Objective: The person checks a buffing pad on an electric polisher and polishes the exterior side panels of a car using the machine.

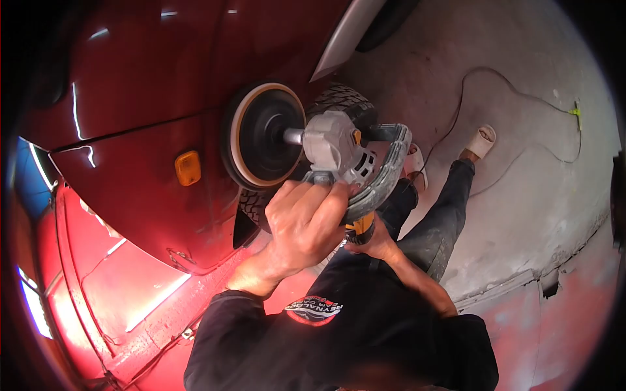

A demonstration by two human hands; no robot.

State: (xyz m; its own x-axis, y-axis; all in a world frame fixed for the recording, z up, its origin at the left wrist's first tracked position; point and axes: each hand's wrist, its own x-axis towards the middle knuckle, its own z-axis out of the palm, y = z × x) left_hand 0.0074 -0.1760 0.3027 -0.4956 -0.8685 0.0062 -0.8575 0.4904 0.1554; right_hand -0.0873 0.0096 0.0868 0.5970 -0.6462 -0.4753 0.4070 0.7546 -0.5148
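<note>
A rotary polisher [331, 142] with a grey gear head, a dark loop handle and some yellow parts is held in front of my body. Its round pad [264, 133] faces the red car panel [150, 156]; whether it presses on the paint or sits just off it, I cannot tell. The backing looks smeared, as if spinning. My left hand [305, 216] wraps round the handle near the head, knuckles toward me. Farther back, my right hand [377, 242] grips the body by the yellow section, its fingers partly hidden.
An orange side marker [188, 168] sits on the panel left of the pad. Behind the polisher is a knobbly tyre [340, 99]. A dark cord [462, 91] with a yellow-green connector [576, 112] loops over the grey floor [508, 202]. My feet in light slip-on shoes stand there.
</note>
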